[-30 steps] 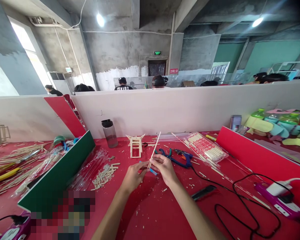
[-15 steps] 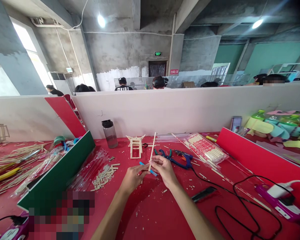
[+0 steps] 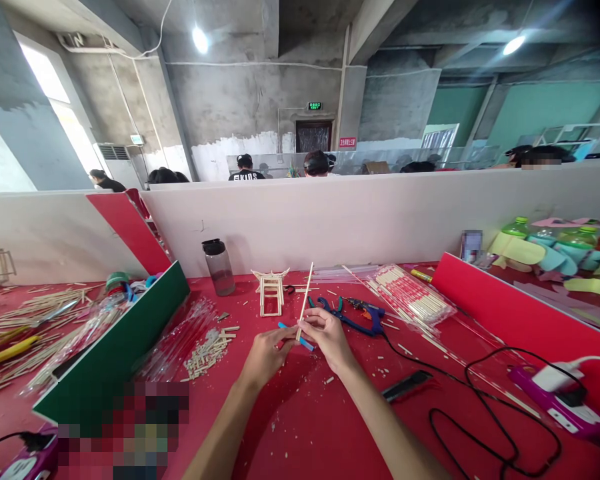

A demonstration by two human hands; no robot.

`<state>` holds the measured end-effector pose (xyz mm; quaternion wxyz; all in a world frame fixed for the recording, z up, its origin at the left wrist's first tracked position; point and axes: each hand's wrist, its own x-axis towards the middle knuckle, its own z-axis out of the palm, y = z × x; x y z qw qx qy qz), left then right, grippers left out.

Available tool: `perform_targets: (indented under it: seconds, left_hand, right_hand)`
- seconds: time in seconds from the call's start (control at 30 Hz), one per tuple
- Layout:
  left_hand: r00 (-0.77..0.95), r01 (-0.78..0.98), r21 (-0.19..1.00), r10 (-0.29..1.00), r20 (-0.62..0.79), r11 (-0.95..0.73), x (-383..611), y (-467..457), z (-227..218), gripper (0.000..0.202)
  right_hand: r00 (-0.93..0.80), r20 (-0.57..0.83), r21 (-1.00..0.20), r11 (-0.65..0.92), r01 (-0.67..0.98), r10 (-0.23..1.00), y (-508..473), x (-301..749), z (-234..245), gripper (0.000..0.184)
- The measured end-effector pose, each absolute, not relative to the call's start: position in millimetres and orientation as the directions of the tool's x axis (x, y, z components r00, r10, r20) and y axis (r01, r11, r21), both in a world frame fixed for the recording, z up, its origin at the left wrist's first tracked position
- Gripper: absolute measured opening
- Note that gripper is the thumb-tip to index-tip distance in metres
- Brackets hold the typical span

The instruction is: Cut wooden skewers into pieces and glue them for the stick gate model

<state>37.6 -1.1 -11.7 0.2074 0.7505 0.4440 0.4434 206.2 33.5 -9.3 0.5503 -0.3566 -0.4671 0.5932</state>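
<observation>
My right hand (image 3: 324,335) is closed in a pinch on a thin wooden stick (image 3: 306,297), which stands up tilted a little to the right. My left hand (image 3: 266,355) meets it at the stick's lower end, fingers closed round a slim blue tool (image 3: 306,344). The blue tool crosses the stick at an angle; its middle is hidden by the fingers, and its exact kind cannot be made out. Just beyond my hands stands a small frame built of wooden sticks (image 3: 271,297).
Left are cut stick pieces (image 3: 207,357), clear plastic wrap (image 3: 180,337) and a water bottle (image 3: 219,267). Right lie blue-handled pliers (image 3: 330,308), a glue gun (image 3: 367,317) with a trailing cord, bundled sticks (image 3: 415,297) and a black object (image 3: 407,385). Green (image 3: 125,340) and red (image 3: 520,313) dividers flank the table.
Both hands keep nearly the same pose on the stick and blue tool. The view has shifted very slightly; nothing was picked up or let go.
</observation>
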Motion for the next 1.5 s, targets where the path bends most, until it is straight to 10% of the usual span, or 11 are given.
perform_targets:
  seconds: [0.57, 1.5]
  left_hand:
    - [0.064, 0.237, 0.948, 0.977, 0.205, -0.214, 53, 1, -8, 0.034]
    - [0.088, 0.139, 0.987, 0.994, 0.067, -0.079, 52, 5, -13, 0.037]
  right_hand:
    - [-0.080, 0.178, -0.967, 0.160, -0.196, 0.981, 37, 203, -15, 0.040]
    - [-0.131, 0.327, -0.945, 0.328, -0.019, 0.936, 35, 205, -12, 0.017]
